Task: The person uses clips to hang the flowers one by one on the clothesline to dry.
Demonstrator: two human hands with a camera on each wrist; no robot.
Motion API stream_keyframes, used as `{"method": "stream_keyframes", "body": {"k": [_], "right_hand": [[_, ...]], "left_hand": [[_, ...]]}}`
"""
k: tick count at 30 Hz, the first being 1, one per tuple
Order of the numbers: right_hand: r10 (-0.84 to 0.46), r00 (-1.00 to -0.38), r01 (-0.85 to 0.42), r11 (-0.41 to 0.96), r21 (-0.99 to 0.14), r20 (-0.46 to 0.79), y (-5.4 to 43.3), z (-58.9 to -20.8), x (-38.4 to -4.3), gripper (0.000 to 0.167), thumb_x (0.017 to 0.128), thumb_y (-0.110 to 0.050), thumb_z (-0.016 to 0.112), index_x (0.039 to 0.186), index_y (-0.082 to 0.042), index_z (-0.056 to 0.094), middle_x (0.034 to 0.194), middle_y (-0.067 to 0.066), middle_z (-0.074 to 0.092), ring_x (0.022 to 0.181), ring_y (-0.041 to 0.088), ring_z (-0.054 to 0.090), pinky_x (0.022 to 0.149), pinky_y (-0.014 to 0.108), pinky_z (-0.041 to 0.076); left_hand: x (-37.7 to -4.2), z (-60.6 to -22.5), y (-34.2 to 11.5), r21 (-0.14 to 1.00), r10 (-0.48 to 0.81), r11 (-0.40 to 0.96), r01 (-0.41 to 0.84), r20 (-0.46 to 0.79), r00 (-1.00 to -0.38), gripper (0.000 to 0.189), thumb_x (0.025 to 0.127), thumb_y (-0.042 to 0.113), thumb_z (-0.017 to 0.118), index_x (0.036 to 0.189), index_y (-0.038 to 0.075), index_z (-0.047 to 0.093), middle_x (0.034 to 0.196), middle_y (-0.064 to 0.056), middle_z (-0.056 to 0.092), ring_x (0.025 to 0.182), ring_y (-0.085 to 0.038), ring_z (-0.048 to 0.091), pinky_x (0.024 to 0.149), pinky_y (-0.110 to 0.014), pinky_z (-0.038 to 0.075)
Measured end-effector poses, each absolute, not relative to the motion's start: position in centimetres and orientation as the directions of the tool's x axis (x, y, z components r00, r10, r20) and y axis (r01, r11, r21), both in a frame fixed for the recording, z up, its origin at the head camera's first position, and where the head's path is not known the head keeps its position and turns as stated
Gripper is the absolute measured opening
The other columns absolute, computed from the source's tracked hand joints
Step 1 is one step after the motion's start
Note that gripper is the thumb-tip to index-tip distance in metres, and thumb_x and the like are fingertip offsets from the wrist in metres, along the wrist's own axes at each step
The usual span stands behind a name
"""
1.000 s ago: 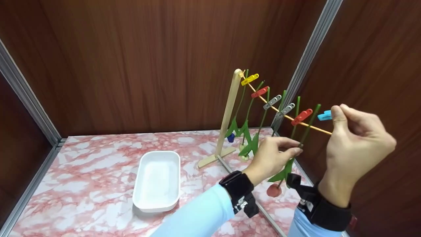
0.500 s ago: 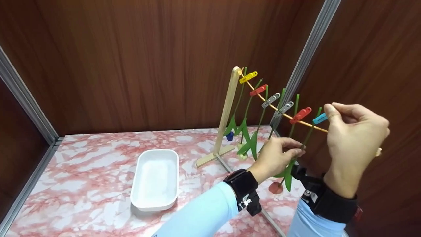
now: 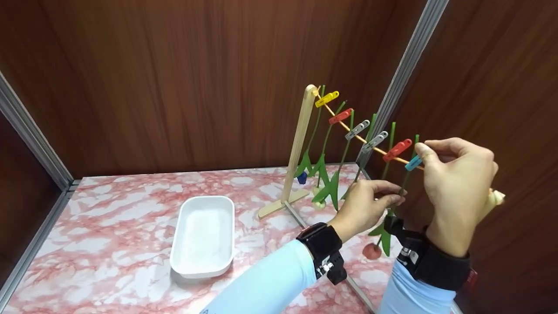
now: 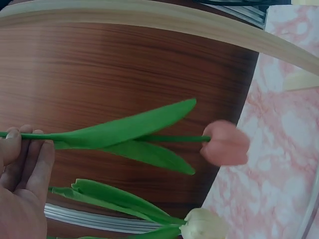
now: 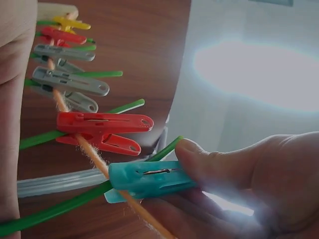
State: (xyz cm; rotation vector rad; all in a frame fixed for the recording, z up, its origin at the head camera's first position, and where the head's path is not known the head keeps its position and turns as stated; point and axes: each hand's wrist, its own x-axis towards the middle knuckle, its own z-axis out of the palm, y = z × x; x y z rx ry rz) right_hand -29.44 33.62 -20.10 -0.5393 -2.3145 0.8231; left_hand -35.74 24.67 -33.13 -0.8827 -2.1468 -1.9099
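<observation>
My left hand (image 3: 365,204) pinches the green stem of a pink artificial tulip (image 4: 227,144), which hangs bloom down from the fingers. Between thumb and fingers, my right hand (image 3: 463,185) squeezes the tail of a blue clothespin (image 5: 147,179). The front of that clothespin sits over the orange cord (image 5: 92,153), with the tulip's stem running through beside it. Just along the cord is a red clothespin (image 5: 102,130) with another stem in it. The underside of the blue clothespin is partly hidden by the right fingers.
Further along hang more tulips from two grey clothespins (image 3: 375,142), a red one and a yellow one (image 3: 327,99). A wooden post (image 3: 300,144) holds the cord's far end. The white tray (image 3: 175,244) stands left on the marbled tabletop (image 3: 117,209). Wood-look walls (image 3: 196,87) enclose the back and right.
My right hand has moved left with the blue clothespin, from beside the stem onto the cord and stem. The left hand keeps pinching the stem, nearly in place.
</observation>
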Motion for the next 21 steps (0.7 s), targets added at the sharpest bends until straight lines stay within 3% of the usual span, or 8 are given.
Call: {"method": "stream_keyframes", "body": {"k": [5, 11, 13, 17, 19, 21], "right_hand": [[0.506, -0.746, 0.146, 0.759, -0.635, 0.433, 33.5, -20.3, -29.4, 0.040, 0.095, -0.048, 0.068, 0.122, -0.020, 0.077, 0.108, 0.005, 0.077, 0.108, 0.017, 0.061, 0.101, 0.057, 0.031], [0.501, -0.759, 0.144, 0.752, -0.643, 0.416, 33.3, -20.3, -29.1, 0.048, 0.096, -0.046, 0.068, 0.134, -0.017, 0.070, 0.121, 0.011, 0.074, 0.118, 0.025, 0.063, 0.106, 0.062, 0.026], [0.497, -0.754, 0.128, 0.753, -0.645, 0.430, 33.2, -20.3, -29.1, 0.049, 0.096, -0.045, 0.069, 0.135, -0.016, 0.069, 0.122, 0.010, 0.074, 0.117, 0.025, 0.065, 0.105, 0.051, 0.033], [0.478, -0.736, 0.078, 0.763, -0.641, 0.479, 32.9, -20.4, -29.4, 0.049, 0.094, -0.041, 0.073, 0.134, -0.014, 0.070, 0.123, 0.008, 0.073, 0.112, 0.023, 0.068, 0.087, 0.024, 0.043], [0.473, -0.730, 0.057, 0.761, -0.646, 0.494, 32.8, -20.3, -29.5, 0.051, 0.093, -0.041, 0.075, 0.136, -0.014, 0.069, 0.126, 0.007, 0.072, 0.114, 0.022, 0.068, 0.086, 0.019, 0.047], [0.464, -0.720, 0.028, 0.762, -0.647, 0.515, 32.6, -20.3, -29.6, 0.055, 0.092, -0.040, 0.076, 0.139, -0.013, 0.066, 0.132, 0.007, 0.069, 0.118, 0.023, 0.065, 0.093, 0.024, 0.047]], "left_hand": [[-35.6, -33.3, 24.6, 0.843, 0.333, 0.051, 0.535, 0.491, -0.805, 0.013, 0.093, 0.012, 0.076, 0.105, 0.013, 0.082, 0.092, 0.016, 0.076, 0.080, 0.015, 0.062, 0.076, -0.007, 0.050], [-35.5, -33.5, 24.3, 0.842, 0.331, 0.072, 0.535, 0.486, -0.809, 0.016, 0.094, 0.016, 0.075, 0.109, 0.012, 0.081, 0.100, 0.011, 0.078, 0.089, 0.013, 0.062, 0.078, -0.006, 0.049], [-35.3, -33.7, 24.2, 0.850, 0.340, 0.064, 0.523, 0.474, -0.812, 0.018, 0.095, 0.016, 0.075, 0.111, 0.011, 0.080, 0.104, 0.009, 0.078, 0.090, 0.012, 0.063, 0.078, -0.007, 0.050], [-35.1, -33.8, 23.7, 0.869, 0.372, 0.071, 0.489, 0.432, -0.822, 0.026, 0.095, 0.016, 0.075, 0.120, 0.010, 0.077, 0.111, 0.006, 0.077, 0.093, 0.011, 0.064, 0.079, -0.006, 0.050], [-35.1, -33.9, 23.3, 0.876, 0.387, 0.080, 0.476, 0.413, -0.824, 0.031, 0.094, 0.015, 0.075, 0.125, 0.010, 0.075, 0.116, 0.005, 0.075, 0.096, 0.009, 0.065, 0.080, -0.006, 0.050], [-35.1, -34.1, 22.9, 0.879, 0.396, 0.091, 0.467, 0.399, -0.827, 0.034, 0.095, 0.014, 0.075, 0.128, 0.010, 0.073, 0.119, 0.004, 0.074, 0.098, 0.007, 0.066, 0.081, -0.007, 0.050]]}}
